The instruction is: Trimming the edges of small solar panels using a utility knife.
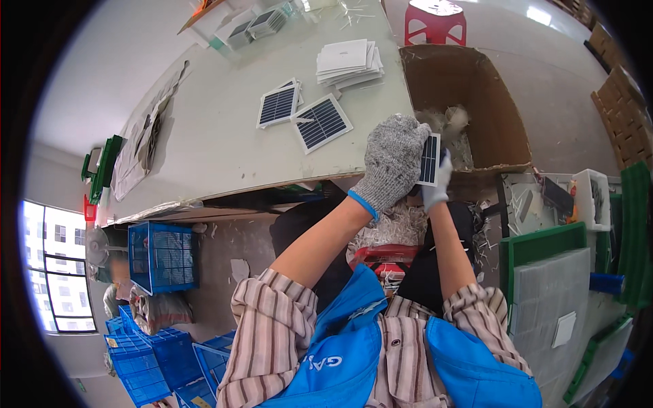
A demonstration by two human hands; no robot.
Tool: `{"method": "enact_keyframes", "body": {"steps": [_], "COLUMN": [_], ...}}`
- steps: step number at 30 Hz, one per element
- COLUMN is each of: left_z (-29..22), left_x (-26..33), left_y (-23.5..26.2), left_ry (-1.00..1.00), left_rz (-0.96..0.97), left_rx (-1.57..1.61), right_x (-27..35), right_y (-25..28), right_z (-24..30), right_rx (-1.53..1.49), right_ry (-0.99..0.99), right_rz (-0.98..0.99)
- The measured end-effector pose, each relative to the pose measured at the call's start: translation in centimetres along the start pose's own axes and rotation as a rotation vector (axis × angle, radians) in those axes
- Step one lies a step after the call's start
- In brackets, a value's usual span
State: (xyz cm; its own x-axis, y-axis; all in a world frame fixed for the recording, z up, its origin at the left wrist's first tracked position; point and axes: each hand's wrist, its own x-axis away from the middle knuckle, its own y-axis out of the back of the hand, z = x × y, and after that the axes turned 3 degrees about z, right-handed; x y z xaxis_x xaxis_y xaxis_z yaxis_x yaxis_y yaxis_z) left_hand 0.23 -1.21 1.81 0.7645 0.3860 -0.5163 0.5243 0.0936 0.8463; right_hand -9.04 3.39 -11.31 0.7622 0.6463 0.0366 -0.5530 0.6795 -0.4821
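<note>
My left hand (394, 160), in a grey knitted glove with a blue cuff, is closed on a small solar panel (428, 160) with a pale border, held upright just off the table's near right corner. Close against the panel's right side is my right hand (437, 183), in a whitish glove. Its fingers are bent and partly hidden; something dark shows by them, too small to name. Two more solar panels, one flat in front (322, 124) and one overlapping another behind it (279, 106), lie on the table. Beyond them sits a stack of white panels (347, 61).
An open cardboard box (500, 112) with scraps stands right of the table (224, 129). Pale shavings (391, 228) lie in my lap area. A red stool (435, 24) is behind. Blue crates (163, 258) stand left; a green tray (544, 234) and white container (592, 197) lie right.
</note>
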Motion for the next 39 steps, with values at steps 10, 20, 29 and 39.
{"method": "enact_keyframes", "body": {"steps": [10, 20, 29, 39], "left_z": [1.2, 13.0, 12.8, 1.8], "left_x": [-1.3, -8.7, 1.5, 2.7], "left_y": [6.8, 6.0, 6.4, 2.6], "left_ry": [0.111, -0.043, 0.07, 0.014], "left_rz": [0.473, -0.23, -0.031, 0.012], "left_rx": [0.486, -0.338, -0.313, 0.076], "right_x": [6.7, 6.9, 7.5, 4.8], "right_y": [3.1, 6.0, 7.0, 2.3], "right_z": [9.5, 8.8, 7.8, 3.5], "right_rx": [0.066, 0.01, 0.104, 0.04], "right_ry": [0.099, 0.035, -0.04, -0.13], "right_rz": [0.311, 0.221, 0.136, 0.266]}}
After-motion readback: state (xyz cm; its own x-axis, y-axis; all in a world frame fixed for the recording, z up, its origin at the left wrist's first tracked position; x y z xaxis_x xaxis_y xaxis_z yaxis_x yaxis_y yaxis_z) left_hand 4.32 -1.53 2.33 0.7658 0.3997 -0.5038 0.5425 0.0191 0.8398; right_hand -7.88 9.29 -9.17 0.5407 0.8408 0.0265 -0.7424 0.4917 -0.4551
